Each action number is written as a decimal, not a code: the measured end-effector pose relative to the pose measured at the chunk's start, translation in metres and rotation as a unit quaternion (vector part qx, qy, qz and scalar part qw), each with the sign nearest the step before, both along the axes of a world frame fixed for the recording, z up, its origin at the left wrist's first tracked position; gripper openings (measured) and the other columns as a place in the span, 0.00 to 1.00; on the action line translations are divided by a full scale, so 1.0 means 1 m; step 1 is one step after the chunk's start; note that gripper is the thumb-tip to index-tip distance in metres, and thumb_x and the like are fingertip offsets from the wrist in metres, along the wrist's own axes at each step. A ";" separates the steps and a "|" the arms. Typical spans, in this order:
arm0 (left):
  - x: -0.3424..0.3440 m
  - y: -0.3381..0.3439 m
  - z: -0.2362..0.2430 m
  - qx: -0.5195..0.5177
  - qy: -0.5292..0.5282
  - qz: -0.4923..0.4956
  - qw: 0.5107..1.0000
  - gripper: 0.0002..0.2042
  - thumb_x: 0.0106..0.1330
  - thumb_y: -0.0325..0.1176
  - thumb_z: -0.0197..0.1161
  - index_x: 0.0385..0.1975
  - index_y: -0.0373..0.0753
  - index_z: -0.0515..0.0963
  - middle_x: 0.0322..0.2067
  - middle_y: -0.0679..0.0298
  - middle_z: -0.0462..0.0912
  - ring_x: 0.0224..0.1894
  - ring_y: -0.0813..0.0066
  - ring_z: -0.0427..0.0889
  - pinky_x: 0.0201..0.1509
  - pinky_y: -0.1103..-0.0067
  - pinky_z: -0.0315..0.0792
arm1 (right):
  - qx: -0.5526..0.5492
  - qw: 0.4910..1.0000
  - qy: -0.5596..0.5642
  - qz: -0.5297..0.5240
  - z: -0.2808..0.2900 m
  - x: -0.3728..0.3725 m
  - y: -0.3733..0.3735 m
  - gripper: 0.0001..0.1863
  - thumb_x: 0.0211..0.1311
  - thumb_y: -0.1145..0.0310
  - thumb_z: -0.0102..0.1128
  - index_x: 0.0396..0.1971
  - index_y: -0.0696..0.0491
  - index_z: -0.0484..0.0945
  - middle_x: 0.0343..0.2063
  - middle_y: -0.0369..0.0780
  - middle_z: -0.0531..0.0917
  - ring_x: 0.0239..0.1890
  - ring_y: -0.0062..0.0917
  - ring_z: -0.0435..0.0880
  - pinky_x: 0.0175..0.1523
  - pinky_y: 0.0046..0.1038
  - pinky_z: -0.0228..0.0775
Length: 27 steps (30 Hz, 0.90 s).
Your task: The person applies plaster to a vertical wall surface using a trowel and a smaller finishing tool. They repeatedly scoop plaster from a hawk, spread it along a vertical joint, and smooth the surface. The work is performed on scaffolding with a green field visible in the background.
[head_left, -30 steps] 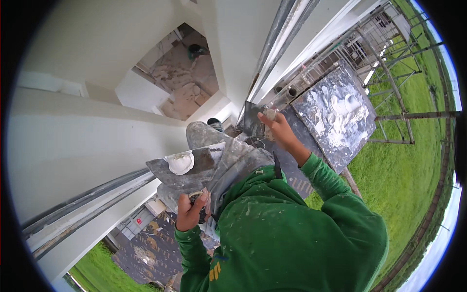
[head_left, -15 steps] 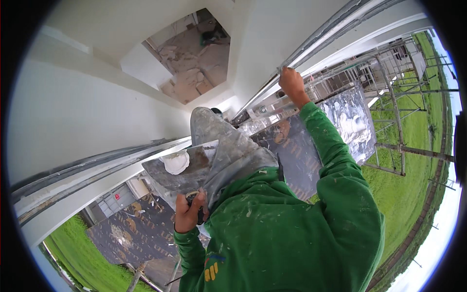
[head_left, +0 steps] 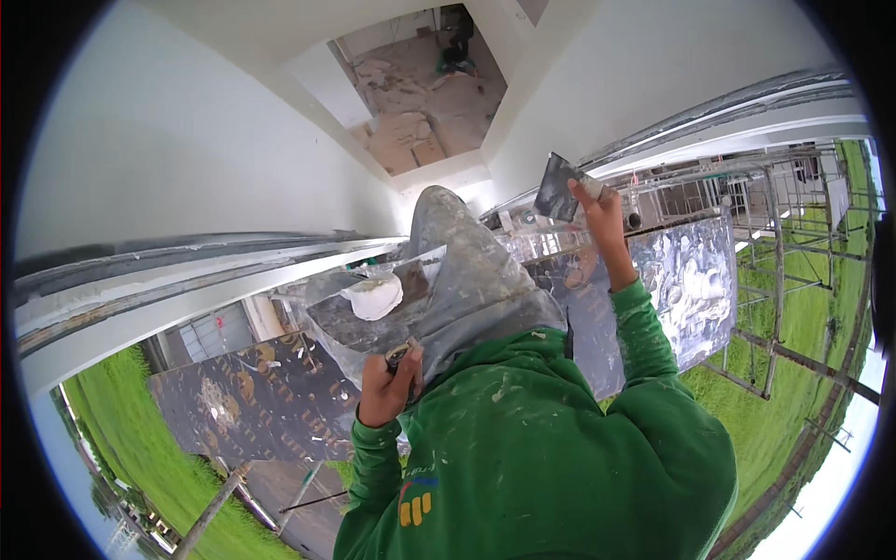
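Note:
My left hand (head_left: 385, 387) is closed round the handle of a trowel with a wide grey metal blade (head_left: 336, 322). A lump of white plaster (head_left: 375, 297) lies on that blade, beside my plaster-spotted grey trouser leg (head_left: 467, 252). Raised at the right, my right hand (head_left: 602, 210) grips a putty knife (head_left: 557, 187), whose dark, smeared blade points up and left. The knife is near the white wall on the right and seems apart from it. Green sleeves cover both my arms.
Scaffold boards (head_left: 252, 401) lie below me, with a plaster-smeared sheet (head_left: 691, 289) at the right. Metal scaffold tubes (head_left: 777, 280) stand beyond it. White walls (head_left: 215, 159) frame an opening onto a debris-strewn floor (head_left: 411, 93). Grass (head_left: 112, 411) shows far below.
My right hand has come away from the wall edge and moved slightly right and down, bringing the putty knife's blade into sight. The view has shifted; my left hand still holds the loaded trowel.

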<state>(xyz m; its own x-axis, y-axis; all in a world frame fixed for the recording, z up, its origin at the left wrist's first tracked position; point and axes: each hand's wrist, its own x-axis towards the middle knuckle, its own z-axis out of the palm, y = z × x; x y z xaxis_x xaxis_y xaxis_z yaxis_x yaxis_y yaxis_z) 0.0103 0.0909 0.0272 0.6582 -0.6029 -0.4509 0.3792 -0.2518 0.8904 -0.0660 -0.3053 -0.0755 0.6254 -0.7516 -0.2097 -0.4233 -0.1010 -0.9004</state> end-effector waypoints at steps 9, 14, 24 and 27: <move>0.048 -0.058 -0.027 -0.014 -0.521 -0.106 0.847 0.30 0.50 0.24 0.61 0.59 0.39 0.69 0.30 0.56 0.75 0.24 0.54 0.75 0.25 0.68 0.69 | 0.609 0.781 -0.132 -0.025 0.119 0.006 0.133 0.11 0.61 0.73 0.59 0.43 0.58 0.75 0.34 0.38 0.82 0.32 0.21 0.85 0.36 0.23 0.80; 0.063 -0.034 -0.064 0.029 -0.653 -0.210 0.727 0.33 0.43 0.23 0.62 0.57 0.41 0.72 0.24 0.59 0.69 0.21 0.59 0.72 0.22 0.68 0.65 | 0.643 0.751 -0.148 0.032 0.150 -0.009 0.129 0.13 0.62 0.74 0.57 0.45 0.62 0.73 0.38 0.41 0.82 0.36 0.25 0.85 0.42 0.26 0.81; 0.019 0.028 -0.101 0.169 -0.351 -0.032 0.920 0.12 0.68 0.26 0.54 0.46 0.24 0.72 0.29 0.54 0.80 0.28 0.67 0.77 0.33 0.74 0.70 | 0.510 0.610 -0.551 -0.255 -0.127 0.064 0.018 0.14 0.66 0.72 0.53 0.49 0.60 0.69 0.48 0.44 0.76 0.52 0.33 0.76 0.61 0.37 0.67; 0.008 0.046 -0.110 0.173 -0.293 0.060 0.938 0.08 0.69 0.29 0.55 0.31 0.30 0.71 0.21 0.64 0.74 0.23 0.79 0.72 0.26 0.80 0.65 | 0.442 0.474 -0.668 -0.366 -0.196 0.095 -0.005 0.16 0.67 0.69 0.52 0.52 0.58 0.69 0.50 0.42 0.76 0.55 0.33 0.74 0.64 0.37 0.62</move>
<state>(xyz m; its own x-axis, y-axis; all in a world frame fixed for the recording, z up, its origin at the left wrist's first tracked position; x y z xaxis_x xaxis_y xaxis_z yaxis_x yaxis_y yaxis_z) 0.0180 0.1368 -0.0825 0.9085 -0.3919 -0.1450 -0.1057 -0.5513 0.8276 0.0286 -0.3099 -0.2720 0.2833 -0.8576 -0.4294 0.9537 0.2991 0.0318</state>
